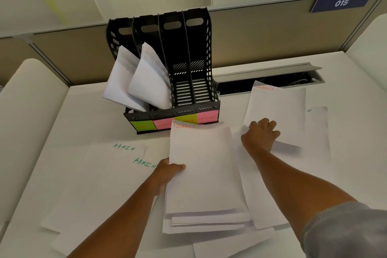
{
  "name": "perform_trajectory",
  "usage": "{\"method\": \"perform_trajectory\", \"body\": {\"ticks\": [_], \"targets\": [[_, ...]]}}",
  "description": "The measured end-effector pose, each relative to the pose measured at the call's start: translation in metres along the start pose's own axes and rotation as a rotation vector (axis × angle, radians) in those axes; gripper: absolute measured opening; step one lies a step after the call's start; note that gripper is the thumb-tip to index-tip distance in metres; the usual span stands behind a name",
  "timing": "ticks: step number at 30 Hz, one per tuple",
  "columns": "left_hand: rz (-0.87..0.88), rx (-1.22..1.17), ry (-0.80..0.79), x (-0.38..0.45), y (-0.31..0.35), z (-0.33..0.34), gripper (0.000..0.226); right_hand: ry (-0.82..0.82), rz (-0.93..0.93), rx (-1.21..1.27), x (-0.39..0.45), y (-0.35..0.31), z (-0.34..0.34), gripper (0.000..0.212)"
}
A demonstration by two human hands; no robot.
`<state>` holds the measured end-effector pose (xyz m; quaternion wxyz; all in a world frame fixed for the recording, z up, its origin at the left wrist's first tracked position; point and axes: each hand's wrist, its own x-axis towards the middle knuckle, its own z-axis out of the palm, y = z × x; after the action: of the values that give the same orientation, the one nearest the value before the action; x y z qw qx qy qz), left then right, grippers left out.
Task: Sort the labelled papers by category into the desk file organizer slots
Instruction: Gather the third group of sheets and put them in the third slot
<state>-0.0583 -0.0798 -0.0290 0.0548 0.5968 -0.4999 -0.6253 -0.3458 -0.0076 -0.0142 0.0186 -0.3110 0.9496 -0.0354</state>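
Note:
A black desk file organizer [206, 98] with four slots stands at the back of the desk, with green and pink labels along its front. Its two left slots hold curled white papers [144, 81]; the two right slots look empty. My left hand [167, 170] grips the left edge of a stack of sheets [203, 174], the top one marked FINANCE in red. My right hand [261, 134] pinches the lower edge of another FINANCE sheet [276, 111], lifted off the desk to the right of the organizer. Two sheets marked ADMIN [117, 159] in green lie flat on the left.
More loose white sheets [318, 132] are spread over the desk at right and near the front edge. An open cable tray [272, 77] runs behind the organizer on the right. A beige partition wall [261, 35] with a blue sign 015 closes the back.

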Motion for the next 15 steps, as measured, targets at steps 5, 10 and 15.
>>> {"method": "perform_trajectory", "body": {"ticks": [5,10,15], "targets": [[0.004,-0.071,0.006,-0.002,0.001,-0.001,0.033,-0.099,-0.204,0.298,-0.009,-0.012,-0.001,0.011],[0.021,0.019,0.099,-0.014,0.001,0.001,0.029,-0.344,-0.31,0.695,-0.039,-0.021,0.001,0.019],[0.028,-0.002,0.107,-0.025,-0.002,0.001,0.029,-0.216,-0.417,0.809,-0.069,-0.035,-0.003,0.01]]}}
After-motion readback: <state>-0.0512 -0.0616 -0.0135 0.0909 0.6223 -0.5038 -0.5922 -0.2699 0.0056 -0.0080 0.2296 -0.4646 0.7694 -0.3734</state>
